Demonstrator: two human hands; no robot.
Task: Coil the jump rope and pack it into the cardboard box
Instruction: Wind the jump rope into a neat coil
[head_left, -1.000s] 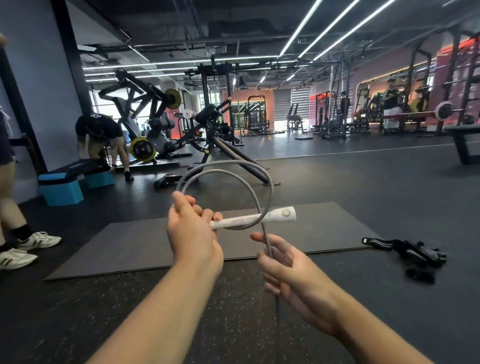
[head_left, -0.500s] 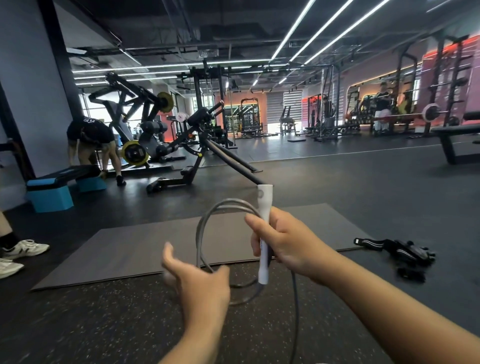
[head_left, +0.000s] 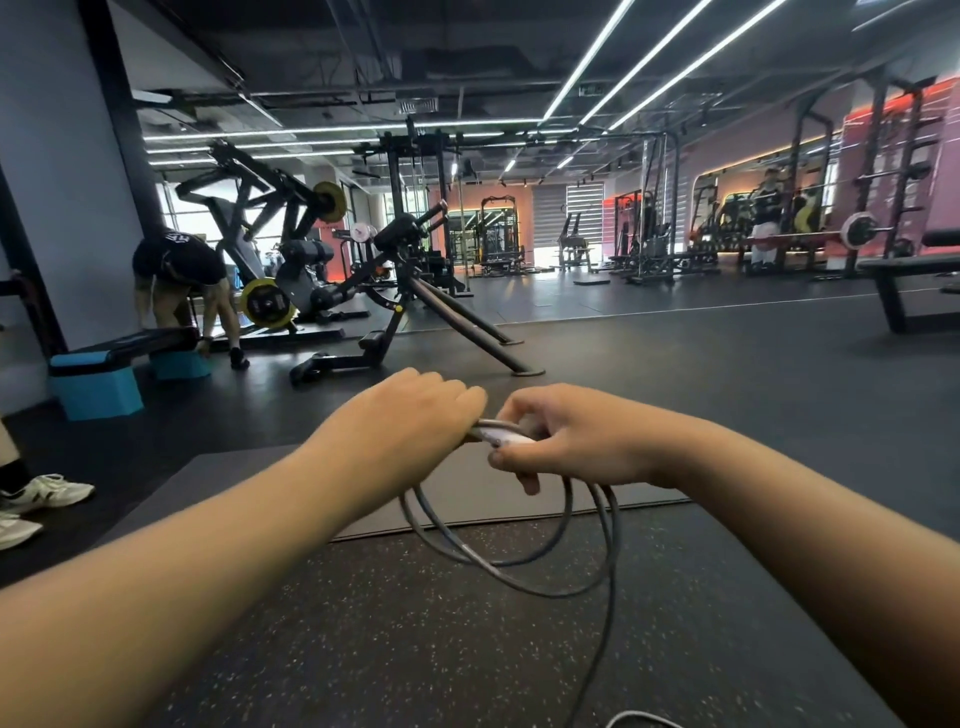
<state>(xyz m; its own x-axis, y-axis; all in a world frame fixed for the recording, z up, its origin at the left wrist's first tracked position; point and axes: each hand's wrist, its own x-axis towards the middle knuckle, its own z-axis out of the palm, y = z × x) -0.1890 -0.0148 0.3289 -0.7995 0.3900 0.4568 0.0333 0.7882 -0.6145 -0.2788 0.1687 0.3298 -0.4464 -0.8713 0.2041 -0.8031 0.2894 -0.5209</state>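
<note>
The left hand (head_left: 410, 415) has moved up beside the right hand (head_left: 566, 441); now both squeeze the rope (head_left: 519, 566), loops hanging lower.

**Jump rope gathered in loops, one tail loose**

The jump rope (head_left: 511, 564) is a thin grey cord with a white handle (head_left: 511, 438). The handle lies roughly level, mostly hidden, with cord strands bunched alongside it. Below it several loops hang in a loose, overlapping oval above the speckled floor. One strand trails down toward the lower edge. No cardboard box is in view.
</note>
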